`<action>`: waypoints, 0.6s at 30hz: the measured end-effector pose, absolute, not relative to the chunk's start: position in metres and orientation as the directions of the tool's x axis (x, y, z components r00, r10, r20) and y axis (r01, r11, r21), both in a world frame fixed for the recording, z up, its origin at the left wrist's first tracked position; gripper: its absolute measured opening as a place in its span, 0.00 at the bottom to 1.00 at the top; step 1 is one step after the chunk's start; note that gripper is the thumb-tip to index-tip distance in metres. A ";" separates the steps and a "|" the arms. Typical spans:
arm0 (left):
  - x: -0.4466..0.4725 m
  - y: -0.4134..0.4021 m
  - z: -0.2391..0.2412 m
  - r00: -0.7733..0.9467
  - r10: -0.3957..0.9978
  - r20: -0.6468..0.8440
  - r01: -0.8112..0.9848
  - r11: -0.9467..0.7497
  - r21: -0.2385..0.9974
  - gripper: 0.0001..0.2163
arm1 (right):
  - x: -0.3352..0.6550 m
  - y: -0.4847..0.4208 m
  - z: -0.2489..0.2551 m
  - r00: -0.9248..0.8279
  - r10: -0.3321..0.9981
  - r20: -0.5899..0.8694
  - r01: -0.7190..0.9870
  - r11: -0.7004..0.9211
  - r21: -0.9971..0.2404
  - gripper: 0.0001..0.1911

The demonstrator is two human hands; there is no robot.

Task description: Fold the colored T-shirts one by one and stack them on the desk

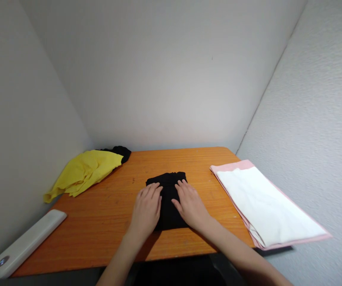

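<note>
Loosely spread L hand (146, 206) & R hand (191, 204), palms down on folded blk cloth (169, 214); wood-grain tbl (96, 230)

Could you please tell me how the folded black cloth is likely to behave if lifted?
The folded black cloth would probably sag, since its far edge looks soft and uneven. It might unfold, as only the left hand and right hand visibly rest on it. It seems unlikely to roll, lying flat on the table.
</note>
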State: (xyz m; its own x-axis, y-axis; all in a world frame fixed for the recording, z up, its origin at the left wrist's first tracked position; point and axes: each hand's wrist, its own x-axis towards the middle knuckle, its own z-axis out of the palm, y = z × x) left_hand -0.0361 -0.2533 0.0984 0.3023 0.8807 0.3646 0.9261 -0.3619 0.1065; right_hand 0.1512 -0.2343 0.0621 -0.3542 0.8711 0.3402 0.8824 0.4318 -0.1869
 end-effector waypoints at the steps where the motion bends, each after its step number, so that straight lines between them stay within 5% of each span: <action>1: -0.036 -0.252 0.095 0.370 0.867 0.333 0.903 -0.420 0.091 0.18 | 0.150 -0.234 0.059 -0.397 0.860 0.321 0.860 0.471 -0.198 0.29; 7: -0.036 -0.238 0.053 0.334 0.929 0.158 0.931 -0.351 0.097 0.28 | 0.147 -0.229 0.040 -0.434 0.887 0.156 0.839 0.461 -0.289 0.38; 18: -0.051 -0.220 0.014 0.471 0.797 0.378 0.865 -0.501 -0.021 0.31 | 0.155 -0.239 0.056 -0.417 0.886 0.202 0.815 0.463 -0.348 0.37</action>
